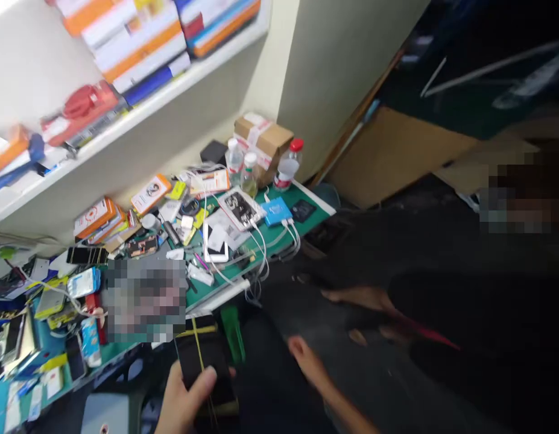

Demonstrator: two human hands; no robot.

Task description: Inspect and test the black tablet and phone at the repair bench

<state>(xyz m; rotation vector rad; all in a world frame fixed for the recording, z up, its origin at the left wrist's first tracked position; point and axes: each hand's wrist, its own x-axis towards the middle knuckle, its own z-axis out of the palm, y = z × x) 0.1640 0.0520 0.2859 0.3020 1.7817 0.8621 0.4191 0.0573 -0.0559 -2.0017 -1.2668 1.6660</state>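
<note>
My left hand (186,389) is closed around a dark, flat, rectangular bundle (195,355) in front of the workbench's edge. A thin yellow band runs lengthwise over the bundle, and another crosses its upper end. The thumb presses on the top face while the other fingers are mostly hidden beneath. My right hand (309,358) hangs over the dark floor to the right, apart from the bundle and the bench. Its fingers are blurred, so their pose is unclear.
Phones, parts and orange-white boxes (96,217) crowd the green workbench (318,202). Cables trail from a blue charger (277,211) over its edge. Bottles (288,166) stand by a carton (265,135) under a loaded shelf (170,84). A green stool (234,334) and another person's bare leg (365,297) are nearby.
</note>
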